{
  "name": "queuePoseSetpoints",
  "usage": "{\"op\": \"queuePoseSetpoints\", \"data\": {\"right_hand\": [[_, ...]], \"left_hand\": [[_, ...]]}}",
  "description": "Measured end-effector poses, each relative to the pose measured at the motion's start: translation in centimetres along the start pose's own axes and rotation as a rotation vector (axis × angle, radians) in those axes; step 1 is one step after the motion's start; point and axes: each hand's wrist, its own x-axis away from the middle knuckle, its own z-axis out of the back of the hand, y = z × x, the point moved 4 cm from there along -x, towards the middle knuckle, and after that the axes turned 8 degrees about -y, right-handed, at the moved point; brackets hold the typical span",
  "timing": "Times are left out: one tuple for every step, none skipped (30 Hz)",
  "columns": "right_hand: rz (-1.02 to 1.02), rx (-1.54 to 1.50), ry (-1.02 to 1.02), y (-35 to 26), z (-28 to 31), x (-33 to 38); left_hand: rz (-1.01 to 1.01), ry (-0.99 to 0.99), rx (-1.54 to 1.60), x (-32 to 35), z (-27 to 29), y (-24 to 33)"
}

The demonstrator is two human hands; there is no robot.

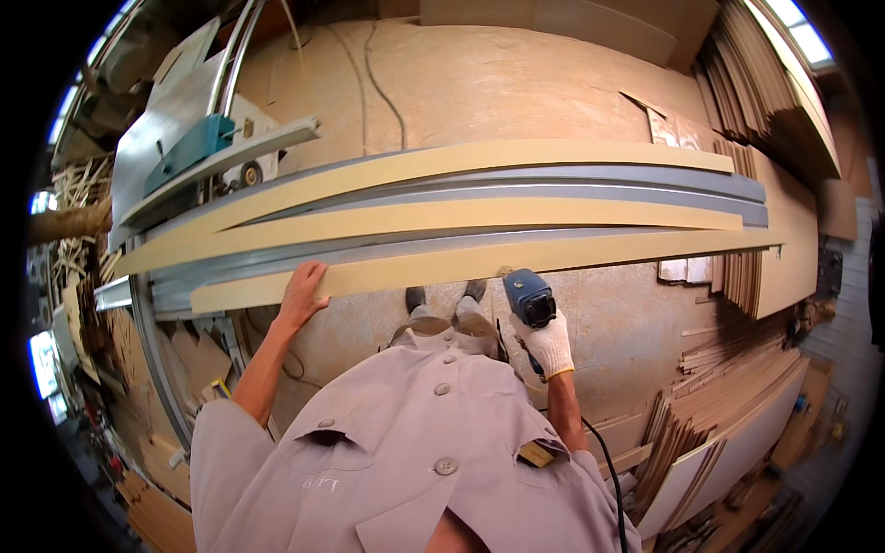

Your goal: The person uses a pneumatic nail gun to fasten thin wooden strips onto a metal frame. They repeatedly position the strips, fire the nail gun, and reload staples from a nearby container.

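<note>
My left hand is bare and presses flat on the near edge of a long pale wooden strip that lies across grey metal rails. Two more pale strips lie beyond it on the same rails. My right hand wears a white glove and grips a blue power tool, held just below the near strip's edge. A black cord trails from the tool along my right arm.
A sliding saw table with a teal part stands at the far left. Stacks of cut boards and panels lie at the right and upper right. Offcuts litter the dusty floor. Cables cross the far floor.
</note>
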Motion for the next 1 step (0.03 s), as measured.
{"op": "queuePoseSetpoints", "data": {"right_hand": [[-0.143, 0.014, -0.065, 0.14, 0.72, -0.01]], "left_hand": [[0.062, -0.073, 0.012, 0.0, -0.54, -0.79]]}}
